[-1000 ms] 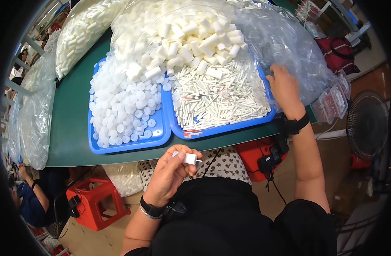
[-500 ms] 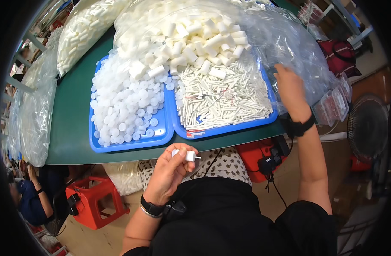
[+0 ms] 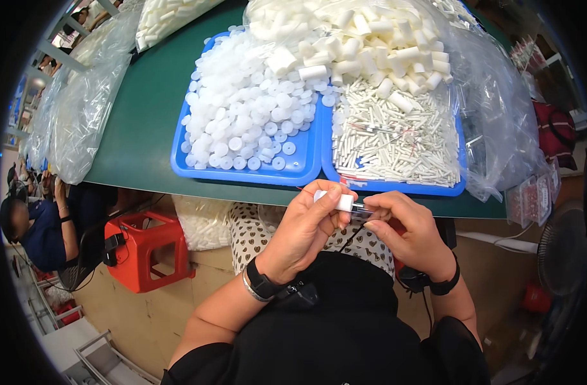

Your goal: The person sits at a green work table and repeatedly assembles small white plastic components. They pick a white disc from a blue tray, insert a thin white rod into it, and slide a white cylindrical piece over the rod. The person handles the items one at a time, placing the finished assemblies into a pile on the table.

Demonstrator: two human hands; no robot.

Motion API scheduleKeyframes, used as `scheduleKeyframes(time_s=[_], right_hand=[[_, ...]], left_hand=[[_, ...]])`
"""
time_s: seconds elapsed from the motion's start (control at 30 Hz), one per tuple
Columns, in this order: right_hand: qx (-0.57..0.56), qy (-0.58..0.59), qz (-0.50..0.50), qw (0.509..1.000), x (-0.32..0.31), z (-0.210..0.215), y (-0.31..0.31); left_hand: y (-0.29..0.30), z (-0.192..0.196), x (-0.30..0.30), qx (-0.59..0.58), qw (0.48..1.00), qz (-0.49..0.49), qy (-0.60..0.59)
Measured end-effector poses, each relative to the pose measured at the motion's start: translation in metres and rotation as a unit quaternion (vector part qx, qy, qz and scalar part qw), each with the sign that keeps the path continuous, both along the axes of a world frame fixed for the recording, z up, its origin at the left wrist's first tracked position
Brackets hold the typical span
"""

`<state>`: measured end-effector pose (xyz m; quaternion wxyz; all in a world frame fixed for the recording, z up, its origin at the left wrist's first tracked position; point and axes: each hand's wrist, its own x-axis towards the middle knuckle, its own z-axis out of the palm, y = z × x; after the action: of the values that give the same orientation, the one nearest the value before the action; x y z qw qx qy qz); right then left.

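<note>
L hand (image 3: 309, 221): gripping white cyl. pc (image 3: 343, 203) btwn thumb & fingers; palm side mostly hidden, far fingers partly behind the pc.
R hand (image 3: 409, 228): fingers curling in at the pc's right end, thumb sitting nearer & below; can't tell if pinching anything.
White pc: lying about level, just off the table's near edge, near side of R tray; left end partly covered by L thumb. Thin shiny bit showing at right end, w/ something clear around there; too small to make out.
L tray (image 3: 303, 157): blue, holding heap of whitish discs (image 3: 242, 122); far end getting lost under the heap.
R tray (image 3: 402, 187): blue, holding thin white sticks (image 3: 402, 151), few reddish bits mixed in; floor mostly hidden.
Foam cyls (image 3: 364, 61): cream, piling at far side, spilling onto both trays' far ends; clear bag film partly covering, top cut off.
Clear bag (image 3: 498, 122): crumpling right of R tray; contents hard to read.
Red stool (image 3: 146, 250): standing left, below table (image 3: 149, 96).
Co-worker (image 3: 46, 231): sitting far left, blurry, partly lost toward dark rim.
Fan (image 3: 559, 250): standing at right, cut by dark rim.
</note>
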<state>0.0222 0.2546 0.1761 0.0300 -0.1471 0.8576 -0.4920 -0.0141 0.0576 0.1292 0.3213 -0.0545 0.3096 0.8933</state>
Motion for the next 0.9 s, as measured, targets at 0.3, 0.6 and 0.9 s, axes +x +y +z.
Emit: scheduleKeyframes(time_s=[0.3,0.6,0.9], right_hand=[[0.036,0.046,-0.044,0.997,0.0,-0.027,-0.019],[0.083,0.157,0.022,0.984,-0.007,-0.03,-0.016],[0.012,0.149,0.022,0.989,0.004,-0.051,-0.032]], left_hand=[[0.009,-0.008,0.01,-0.02,0.995,0.091,0.03],[0.005,-0.02,0.015,-0.217,0.93,0.054,0.29],[0.008,-0.021,0.022,-0.115,0.958,-0.031,0.26]])
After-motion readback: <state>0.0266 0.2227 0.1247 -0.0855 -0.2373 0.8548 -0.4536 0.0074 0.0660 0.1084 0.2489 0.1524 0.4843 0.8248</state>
